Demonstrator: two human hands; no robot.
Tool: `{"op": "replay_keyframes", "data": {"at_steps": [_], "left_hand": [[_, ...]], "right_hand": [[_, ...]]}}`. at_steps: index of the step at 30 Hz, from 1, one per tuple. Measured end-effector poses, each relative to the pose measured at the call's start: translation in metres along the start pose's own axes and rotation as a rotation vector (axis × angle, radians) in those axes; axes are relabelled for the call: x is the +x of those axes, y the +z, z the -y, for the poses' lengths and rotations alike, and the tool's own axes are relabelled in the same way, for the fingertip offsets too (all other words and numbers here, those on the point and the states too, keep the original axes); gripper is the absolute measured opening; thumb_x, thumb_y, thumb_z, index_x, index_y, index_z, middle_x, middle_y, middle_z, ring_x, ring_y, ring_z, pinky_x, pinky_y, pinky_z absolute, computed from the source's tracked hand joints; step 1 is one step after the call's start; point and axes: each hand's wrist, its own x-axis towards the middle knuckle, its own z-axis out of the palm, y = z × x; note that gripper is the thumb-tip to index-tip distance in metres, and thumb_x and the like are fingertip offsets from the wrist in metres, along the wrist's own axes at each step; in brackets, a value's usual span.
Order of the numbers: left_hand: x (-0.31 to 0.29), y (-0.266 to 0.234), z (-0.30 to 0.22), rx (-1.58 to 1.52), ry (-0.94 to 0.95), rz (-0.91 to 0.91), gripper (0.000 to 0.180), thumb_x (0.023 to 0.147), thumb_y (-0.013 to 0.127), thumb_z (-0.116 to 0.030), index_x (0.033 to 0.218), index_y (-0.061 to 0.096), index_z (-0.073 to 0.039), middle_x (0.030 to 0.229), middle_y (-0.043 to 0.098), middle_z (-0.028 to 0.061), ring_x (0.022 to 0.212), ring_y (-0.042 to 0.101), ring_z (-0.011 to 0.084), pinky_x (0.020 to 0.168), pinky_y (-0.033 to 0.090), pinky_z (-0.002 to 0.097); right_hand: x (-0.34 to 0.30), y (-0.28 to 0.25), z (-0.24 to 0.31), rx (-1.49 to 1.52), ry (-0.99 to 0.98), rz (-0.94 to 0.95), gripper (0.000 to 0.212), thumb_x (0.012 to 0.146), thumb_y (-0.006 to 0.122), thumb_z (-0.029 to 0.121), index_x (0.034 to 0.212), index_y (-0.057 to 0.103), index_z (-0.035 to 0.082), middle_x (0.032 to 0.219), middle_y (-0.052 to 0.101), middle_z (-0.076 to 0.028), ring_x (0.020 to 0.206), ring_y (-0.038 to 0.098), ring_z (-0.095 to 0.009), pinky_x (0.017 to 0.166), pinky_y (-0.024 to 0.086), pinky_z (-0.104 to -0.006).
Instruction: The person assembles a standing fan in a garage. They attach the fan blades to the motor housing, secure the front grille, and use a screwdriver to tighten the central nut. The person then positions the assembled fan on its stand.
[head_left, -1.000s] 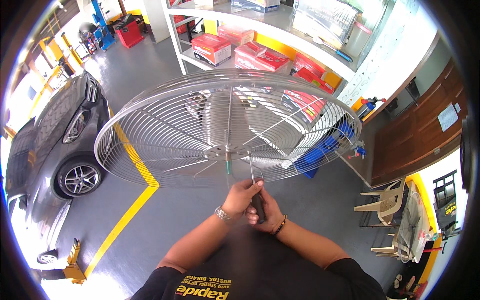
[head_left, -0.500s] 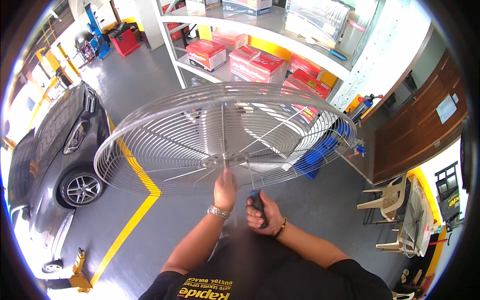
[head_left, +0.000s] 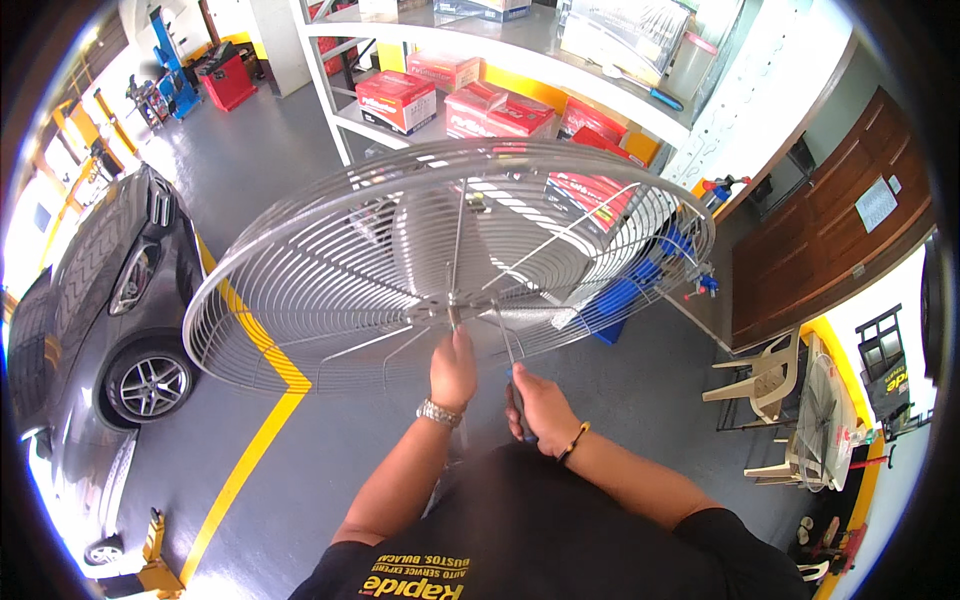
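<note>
A large round wire fan guard [head_left: 345, 275] spans the middle of the view, its hub near my hands and grey fan blades [head_left: 430, 240] behind the wires. My left hand [head_left: 454, 375] is closed at the hub, thumb and fingers round a short metal shaft [head_left: 454, 313]. In my right hand [head_left: 548, 410] is a screwdriver [head_left: 517, 408] with a dark handle, gripped in closed fingers. Its thin blade points up and away, with the tip at the hub, just right of my left hand. Whether the tip sits in a screw cannot be made out.
Behind the fan stands a white shelf rack [head_left: 345, 130] with red boxes [head_left: 395, 100]. At left is a dark grey car [head_left: 95, 290], with a yellow floor line [head_left: 240, 450] beside it. Beige chairs [head_left: 760, 380] and a brown door [head_left: 815, 240] are at right.
My right hand has turned round the screwdriver handle and moved slightly right, tilting the screwdriver. My left hand stays at the hub. The view has shifted a little.
</note>
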Motion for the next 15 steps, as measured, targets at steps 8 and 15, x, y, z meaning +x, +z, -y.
{"op": "replay_keyframes", "data": {"at_steps": [8, 15], "left_hand": [[-0.022, -0.020, -0.025, -0.453, -0.240, 0.177, 0.047, 0.103, 0.040, -0.045, 0.086, 0.054, -0.004, 0.062, 0.051, 0.0025, 0.049, 0.045, 0.0108, 0.046, 0.036, 0.0273], [-0.078, -0.146, -0.145, 0.409, 0.648, -0.065, 0.030, 0.089, 0.062, -0.030, 0.097, 0.067, -0.001, 0.071, 0.063, 0.0109, 0.057, 0.061, 0.0214, 0.055, 0.048, 0.0326]], "right_hand": [[-0.006, -0.023, -0.025, 0.810, 0.222, 0.530, 0.042, 0.098, 0.043, 0.042, 0.117, 0.053, 0.005, 0.070, 0.050, -0.005, 0.051, 0.043, -0.014, 0.049, 0.036, -0.0252], [0.000, -0.041, -0.039, 0.975, 0.187, 0.660, 0.042, 0.098, 0.045, 0.037, 0.124, 0.051, 0.004, 0.076, 0.051, -0.006, 0.047, 0.043, -0.012, 0.047, 0.035, -0.0237]]}}
